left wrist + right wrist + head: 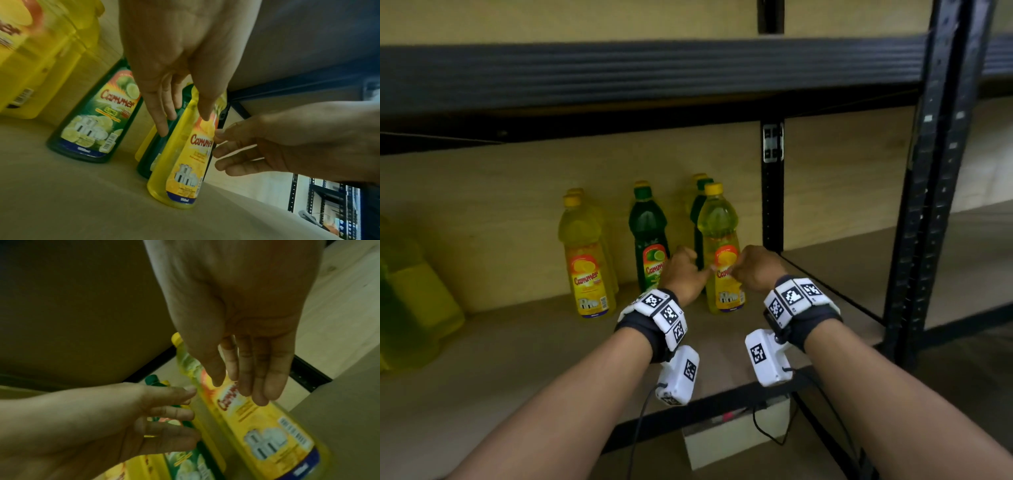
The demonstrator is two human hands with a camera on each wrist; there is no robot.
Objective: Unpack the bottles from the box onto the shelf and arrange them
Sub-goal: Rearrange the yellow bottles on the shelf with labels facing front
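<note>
A yellow bottle (pixel 722 250) with a yellow cap stands upright at the front right of the wooden shelf (pixel 517 342). My left hand (pixel 683 270) and right hand (pixel 755 269) flank it at label height. In the left wrist view the left hand (pixel 185 125) has straight fingers, its thumb lying against the yellow bottle (pixel 185 162). In the right wrist view the right hand (pixel 238 391) lays relaxed fingers on the label of the yellow bottle (pixel 257 426). Neither hand wraps round it. A green bottle (pixel 649 236) and another yellow bottle (pixel 585 257) stand to the left. More bottles stand hidden behind.
Large yellow jugs (pixel 410 301) sit at the shelf's far left. A black upright post (pixel 928 205) bounds the right side, and the upper shelf beam (pixel 654 75) hangs overhead. A pale box (pixel 736 435) sits below the shelf's front edge.
</note>
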